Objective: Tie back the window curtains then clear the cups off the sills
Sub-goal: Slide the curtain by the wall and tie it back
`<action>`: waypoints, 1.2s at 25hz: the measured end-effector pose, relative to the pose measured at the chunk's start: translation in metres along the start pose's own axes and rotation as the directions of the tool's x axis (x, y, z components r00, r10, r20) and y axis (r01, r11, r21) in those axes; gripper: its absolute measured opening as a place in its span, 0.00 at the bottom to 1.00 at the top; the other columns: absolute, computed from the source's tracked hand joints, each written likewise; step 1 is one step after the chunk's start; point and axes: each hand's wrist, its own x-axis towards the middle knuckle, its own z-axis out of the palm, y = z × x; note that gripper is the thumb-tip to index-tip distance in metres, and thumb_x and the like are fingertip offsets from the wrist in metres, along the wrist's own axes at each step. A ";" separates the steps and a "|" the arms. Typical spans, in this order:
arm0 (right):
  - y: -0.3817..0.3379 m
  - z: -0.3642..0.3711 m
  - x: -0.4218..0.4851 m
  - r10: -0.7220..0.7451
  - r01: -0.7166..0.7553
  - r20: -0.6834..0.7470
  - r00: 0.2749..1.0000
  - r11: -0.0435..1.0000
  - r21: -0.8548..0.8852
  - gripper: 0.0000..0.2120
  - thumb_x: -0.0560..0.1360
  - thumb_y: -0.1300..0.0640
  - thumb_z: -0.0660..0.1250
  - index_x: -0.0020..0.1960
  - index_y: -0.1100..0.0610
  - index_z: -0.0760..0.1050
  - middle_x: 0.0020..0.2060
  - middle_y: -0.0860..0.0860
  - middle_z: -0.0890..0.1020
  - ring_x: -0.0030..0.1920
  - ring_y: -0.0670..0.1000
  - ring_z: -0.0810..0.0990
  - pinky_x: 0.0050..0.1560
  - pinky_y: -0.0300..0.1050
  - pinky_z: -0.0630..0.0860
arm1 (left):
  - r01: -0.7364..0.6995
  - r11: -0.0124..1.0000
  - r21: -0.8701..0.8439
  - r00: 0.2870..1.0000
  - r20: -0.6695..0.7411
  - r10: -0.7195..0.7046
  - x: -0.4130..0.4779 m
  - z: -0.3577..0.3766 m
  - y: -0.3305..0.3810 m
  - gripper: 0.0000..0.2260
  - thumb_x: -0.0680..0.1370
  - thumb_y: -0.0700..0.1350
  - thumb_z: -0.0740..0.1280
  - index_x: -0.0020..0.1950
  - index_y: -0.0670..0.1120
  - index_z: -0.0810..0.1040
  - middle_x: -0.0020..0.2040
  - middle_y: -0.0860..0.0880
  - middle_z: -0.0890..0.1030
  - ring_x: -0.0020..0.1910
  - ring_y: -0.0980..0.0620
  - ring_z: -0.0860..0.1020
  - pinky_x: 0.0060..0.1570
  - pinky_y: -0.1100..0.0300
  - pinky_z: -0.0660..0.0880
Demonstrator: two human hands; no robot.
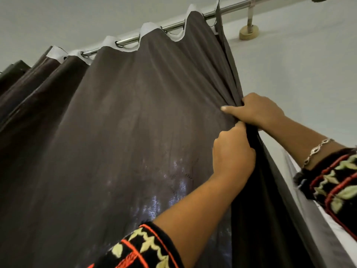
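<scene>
Left hand (233, 151) clutches the dark brown fabric curtain (135, 132) just beneath the clutching right hand (255, 111); vertical bunch, cloth spreading leftward.

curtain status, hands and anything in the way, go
Left hand and right hand both gripping gathered right edge of dark brown fabric curtain. Curtain spread along shiny metal rod, not tied back. Nothing seen blocking.

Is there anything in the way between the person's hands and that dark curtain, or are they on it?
Nothing visible is in the way. The left hand and the right hand both grip the bunched right edge of the dark curtain, the left just below the right, skin directly on the cloth.
</scene>
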 end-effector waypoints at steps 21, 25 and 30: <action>-0.062 0.080 -0.010 0.022 -0.018 -0.143 0.989 0.999 0.029 0.17 0.78 0.46 0.59 0.51 0.62 0.68 0.51 0.62 0.77 0.53 0.65 0.75 0.47 0.52 0.69 | 0.642 0.748 0.169 0.749 -0.345 -0.565 0.000 -0.176 -0.221 0.24 0.73 0.52 0.70 0.62 0.41 0.69 0.60 0.40 0.76 0.58 0.40 0.74 0.54 0.49 0.73; -0.064 0.083 -0.013 0.002 0.004 -0.151 0.989 0.999 0.037 0.18 0.77 0.44 0.58 0.46 0.60 0.65 0.45 0.61 0.75 0.47 0.62 0.74 0.44 0.50 0.68 | 0.506 0.853 0.126 0.833 -0.329 -0.445 0.000 -0.165 -0.208 0.18 0.76 0.33 0.60 0.65 0.42 0.73 0.60 0.42 0.78 0.60 0.43 0.75 0.59 0.51 0.72; -0.058 0.077 -0.017 -0.005 0.016 -0.183 0.983 0.998 0.059 0.23 0.79 0.41 0.48 0.36 0.57 0.61 0.34 0.54 0.69 0.40 0.57 0.69 0.42 0.48 0.64 | 0.270 0.959 0.088 0.933 -0.268 -0.238 0.000 -0.135 -0.167 0.15 0.75 0.30 0.59 0.59 0.39 0.76 0.51 0.43 0.81 0.54 0.44 0.78 0.54 0.55 0.74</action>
